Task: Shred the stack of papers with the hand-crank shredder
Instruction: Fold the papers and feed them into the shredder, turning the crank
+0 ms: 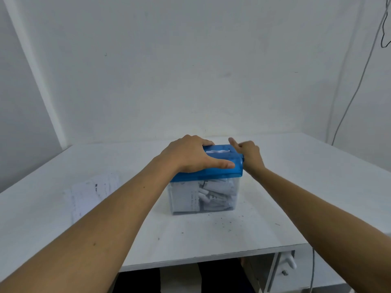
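Shredder (211, 174): translucent blue plastic, boxy.

Blue-lidded clear shredder (231, 171) stands upright, packed with strips (213, 193); paper stack (91, 194) lies flat leftward.

I can read no words or numbers anywhere. Left of the shredder (211, 166), the stack of papers (93, 193) carries a small dark block of print near its far edge, perhaps a line or two of text, too blurred for me to make out. Inside the shredder's clear bin (179, 199), the paper strips (213, 193) show rows of tiny dark marks, also unreadable.
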Tool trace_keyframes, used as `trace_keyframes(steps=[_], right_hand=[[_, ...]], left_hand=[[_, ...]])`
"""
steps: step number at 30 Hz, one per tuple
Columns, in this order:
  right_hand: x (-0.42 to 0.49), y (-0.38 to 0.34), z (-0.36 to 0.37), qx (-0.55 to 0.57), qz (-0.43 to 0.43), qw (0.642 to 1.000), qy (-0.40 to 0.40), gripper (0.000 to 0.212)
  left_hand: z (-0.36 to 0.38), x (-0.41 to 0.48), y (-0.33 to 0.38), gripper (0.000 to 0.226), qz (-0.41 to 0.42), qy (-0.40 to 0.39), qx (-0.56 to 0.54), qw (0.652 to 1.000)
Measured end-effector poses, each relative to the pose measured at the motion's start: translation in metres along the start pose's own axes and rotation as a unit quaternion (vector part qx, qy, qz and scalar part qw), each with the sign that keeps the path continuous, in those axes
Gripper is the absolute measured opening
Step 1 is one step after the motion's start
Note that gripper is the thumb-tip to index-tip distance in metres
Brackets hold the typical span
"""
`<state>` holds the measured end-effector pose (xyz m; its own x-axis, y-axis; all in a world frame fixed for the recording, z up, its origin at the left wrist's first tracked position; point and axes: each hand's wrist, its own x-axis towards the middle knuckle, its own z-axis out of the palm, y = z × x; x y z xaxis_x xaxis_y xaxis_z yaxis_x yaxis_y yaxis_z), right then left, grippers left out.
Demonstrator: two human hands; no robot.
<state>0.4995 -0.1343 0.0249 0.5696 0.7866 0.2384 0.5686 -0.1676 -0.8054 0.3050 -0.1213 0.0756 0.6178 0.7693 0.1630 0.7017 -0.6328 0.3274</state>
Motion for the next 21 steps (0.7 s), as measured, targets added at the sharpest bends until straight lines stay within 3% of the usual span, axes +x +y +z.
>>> trace_keyframes(steps=[6, 9, 15, 18, 21], right_hand=[[-0.034, 0.018, -0.01, -0.075, 0.084, 0.985, -0.133, 0.02], [-0.052, 0.018, -0.023, -0.078, 0.07, 0.976, -0.19, 0.026], [-0.077, 0.015, -0.059, 0.027, 0.085, 0.969, -0.23, 0.061], [-0.08, -0.006, -0.086, 0.122, 0.05, 0.958, -0.254, 0.057], [-0.064, -0.03, -0.107, 0.109, -0.027, 0.956, -0.272, 0.045]], left_hand=[[-0.001, 0.0, 0.001, 0.103, -0.01, -0.002, 0.004, 1.0], [-0.002, 0.0, 0.001, 0.105, -0.015, -0.012, 0.0, 1.0], [-0.005, -0.001, 0.004, 0.102, -0.008, -0.031, 0.013, 0.999], [-0.005, -0.003, 0.004, 0.095, -0.01, -0.032, 0.004, 0.999], [-0.005, -0.002, 0.003, 0.095, -0.012, -0.033, 0.002, 0.999]])
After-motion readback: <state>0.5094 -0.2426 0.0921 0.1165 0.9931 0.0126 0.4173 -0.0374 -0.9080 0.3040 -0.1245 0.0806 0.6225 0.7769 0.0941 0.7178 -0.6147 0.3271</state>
